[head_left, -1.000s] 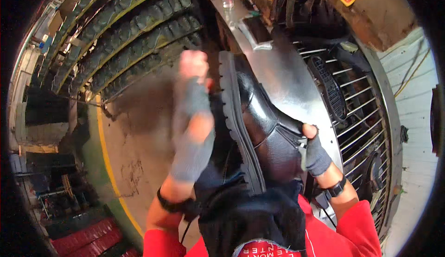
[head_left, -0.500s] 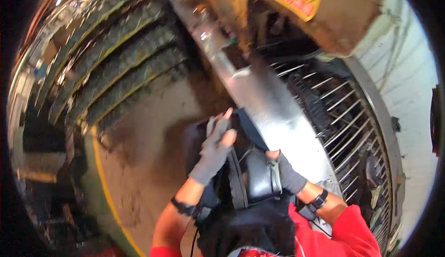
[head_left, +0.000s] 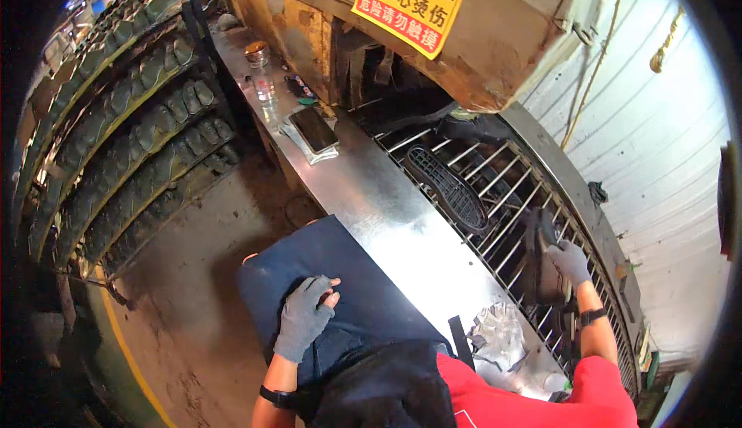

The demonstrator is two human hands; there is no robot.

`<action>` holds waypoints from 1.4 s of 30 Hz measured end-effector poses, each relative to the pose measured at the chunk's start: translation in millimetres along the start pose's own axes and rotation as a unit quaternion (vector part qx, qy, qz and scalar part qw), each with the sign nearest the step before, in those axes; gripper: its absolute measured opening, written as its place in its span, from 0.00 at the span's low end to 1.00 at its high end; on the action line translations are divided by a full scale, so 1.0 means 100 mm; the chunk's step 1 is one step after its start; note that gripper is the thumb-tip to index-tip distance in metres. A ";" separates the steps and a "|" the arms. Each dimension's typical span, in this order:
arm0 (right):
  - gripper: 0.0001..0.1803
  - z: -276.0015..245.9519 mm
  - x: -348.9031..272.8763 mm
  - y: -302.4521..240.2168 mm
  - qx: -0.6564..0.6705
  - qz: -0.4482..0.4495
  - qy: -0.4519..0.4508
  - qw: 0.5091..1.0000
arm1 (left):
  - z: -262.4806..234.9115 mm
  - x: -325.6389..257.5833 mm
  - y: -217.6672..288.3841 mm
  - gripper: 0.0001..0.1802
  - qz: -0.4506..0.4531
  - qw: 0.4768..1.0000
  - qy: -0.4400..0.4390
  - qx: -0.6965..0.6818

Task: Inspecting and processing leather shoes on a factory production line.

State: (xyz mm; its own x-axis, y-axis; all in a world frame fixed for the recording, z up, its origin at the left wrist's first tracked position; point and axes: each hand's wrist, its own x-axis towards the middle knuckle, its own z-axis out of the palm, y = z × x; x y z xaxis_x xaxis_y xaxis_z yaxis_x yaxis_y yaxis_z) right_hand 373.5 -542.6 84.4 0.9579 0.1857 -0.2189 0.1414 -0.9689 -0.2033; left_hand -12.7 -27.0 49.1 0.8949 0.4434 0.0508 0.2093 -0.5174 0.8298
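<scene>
My right hand (head_left: 570, 263), in a grey fingertip-less glove, reaches over the metal-bar rack and grips a dark shoe (head_left: 547, 273) by its side. The shoe lies along the bars, partly hidden by the hand. My left hand (head_left: 306, 316), gloved alike, rests on the dark blue cloth (head_left: 363, 273) over my lap; its fingers are loosely bent and nothing shows in them. A black shoe sole (head_left: 446, 187) with a grid pattern lies on the rack's bars (head_left: 506, 173), farther off than the held shoe.
A shiny metal ledge (head_left: 379, 204) borders the rack. On it are a phone (head_left: 314, 129) on white cloth, a clear bottle (head_left: 263, 86), a jar (head_left: 256, 53) and crumpled foil-like sheet (head_left: 498, 337). A brown housing (head_left: 502, 34) overhangs the rack; shelves of shoes (head_left: 147, 123) stand left.
Both hands were together at a black, shiny shoe-like piece on my lap. My right hand has moved right to the rack, where it grips a shoe; the left now lies on the lap cloth.
</scene>
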 end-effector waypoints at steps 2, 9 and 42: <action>0.37 0.05 0.07 -0.27 -0.156 -0.154 0.097 0.971 | 0.01 -0.06 0.01 0.16 -0.020 1.000 -0.013 0.008; 0.49 0.88 0.74 -2.52 0.116 -0.415 0.109 0.896 | -0.06 0.01 0.00 0.22 -0.226 0.873 0.031 -0.431; 0.39 0.13 0.03 -4.31 0.033 -0.772 0.033 0.634 | -0.01 0.03 0.35 0.23 -0.185 0.872 0.049 -0.451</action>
State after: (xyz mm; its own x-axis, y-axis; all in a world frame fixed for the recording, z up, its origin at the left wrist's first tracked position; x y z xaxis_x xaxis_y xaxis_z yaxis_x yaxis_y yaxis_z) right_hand 312.5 -122.0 159.0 -0.3014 0.8945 0.3302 0.9141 0.3696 -0.1669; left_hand -2.6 -43.3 78.8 0.7849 0.5410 -0.3019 0.0409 0.4409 0.8966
